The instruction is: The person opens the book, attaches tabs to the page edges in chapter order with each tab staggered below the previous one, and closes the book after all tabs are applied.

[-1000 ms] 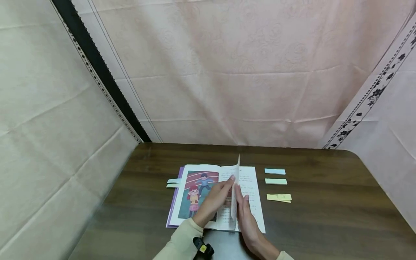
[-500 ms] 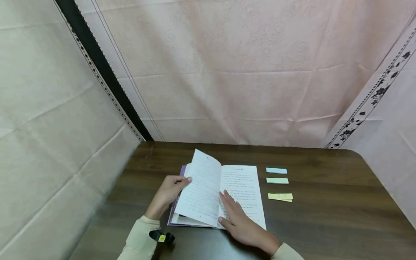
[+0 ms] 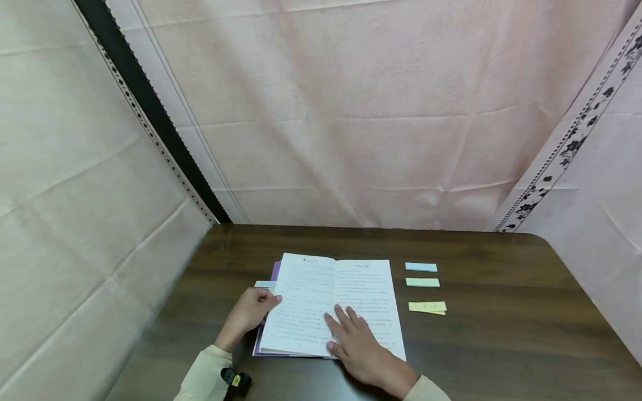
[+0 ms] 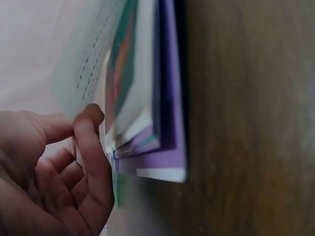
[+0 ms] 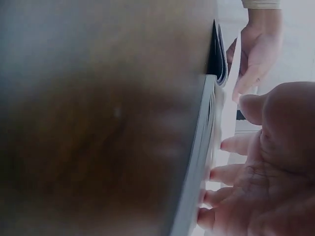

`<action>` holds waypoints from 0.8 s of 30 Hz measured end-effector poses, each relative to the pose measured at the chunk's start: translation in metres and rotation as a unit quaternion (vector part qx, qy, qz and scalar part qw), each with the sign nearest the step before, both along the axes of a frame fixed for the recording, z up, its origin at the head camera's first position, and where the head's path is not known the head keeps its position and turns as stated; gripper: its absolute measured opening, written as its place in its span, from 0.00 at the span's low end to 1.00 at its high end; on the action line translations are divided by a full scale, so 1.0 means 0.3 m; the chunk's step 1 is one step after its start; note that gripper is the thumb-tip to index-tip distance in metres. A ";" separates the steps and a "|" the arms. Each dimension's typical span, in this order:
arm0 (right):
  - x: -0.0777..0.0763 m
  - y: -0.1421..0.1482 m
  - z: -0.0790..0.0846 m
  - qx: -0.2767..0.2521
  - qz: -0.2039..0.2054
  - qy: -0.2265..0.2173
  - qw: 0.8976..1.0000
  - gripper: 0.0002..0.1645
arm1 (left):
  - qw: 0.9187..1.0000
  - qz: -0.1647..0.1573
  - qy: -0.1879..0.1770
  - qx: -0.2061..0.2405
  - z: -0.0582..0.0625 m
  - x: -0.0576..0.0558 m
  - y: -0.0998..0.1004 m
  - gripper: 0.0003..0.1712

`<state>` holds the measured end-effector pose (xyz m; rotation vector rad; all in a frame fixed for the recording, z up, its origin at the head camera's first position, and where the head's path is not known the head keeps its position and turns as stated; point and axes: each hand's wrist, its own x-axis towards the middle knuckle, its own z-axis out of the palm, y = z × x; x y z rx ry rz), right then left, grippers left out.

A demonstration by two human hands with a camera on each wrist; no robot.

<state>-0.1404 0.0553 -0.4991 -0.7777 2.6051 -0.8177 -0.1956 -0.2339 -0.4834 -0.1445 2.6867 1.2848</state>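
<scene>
The left hand point(image 3: 251, 307) reaches in from the lower left, thumb and forefinger pinching the outer edge of the left page point(image 3: 301, 295), the other fingers curled. The right hand point(image 3: 357, 345) slants in palm down, fingers spread, their tips resting near the fold of the open book point(image 3: 363, 284), which lies on the worktop point(image 3: 491, 312), left of the paper strips point(image 3: 422, 282).
</scene>
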 end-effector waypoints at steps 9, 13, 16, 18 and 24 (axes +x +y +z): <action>-0.017 0.007 0.008 0.073 0.016 0.109 0.991 0.35 | 0.996 -0.017 0.007 -0.088 -0.028 -0.017 0.006 0.22; -0.027 0.002 0.006 0.080 0.030 0.137 0.987 0.35 | 0.992 -0.010 0.003 -0.126 -0.026 -0.010 0.003 0.19; -0.032 -0.001 0.021 0.090 0.031 0.135 0.986 0.35 | 0.986 -0.007 0.002 -0.169 -0.006 -0.007 0.019 0.15; -0.036 0.000 0.030 0.097 0.029 0.131 0.986 0.36 | 0.981 -0.010 0.011 -0.193 0.015 -0.007 0.041 0.18; -0.055 0.013 0.037 0.118 0.039 0.130 0.984 0.38 | 0.972 -0.084 0.061 -0.208 0.088 -0.012 0.128 0.26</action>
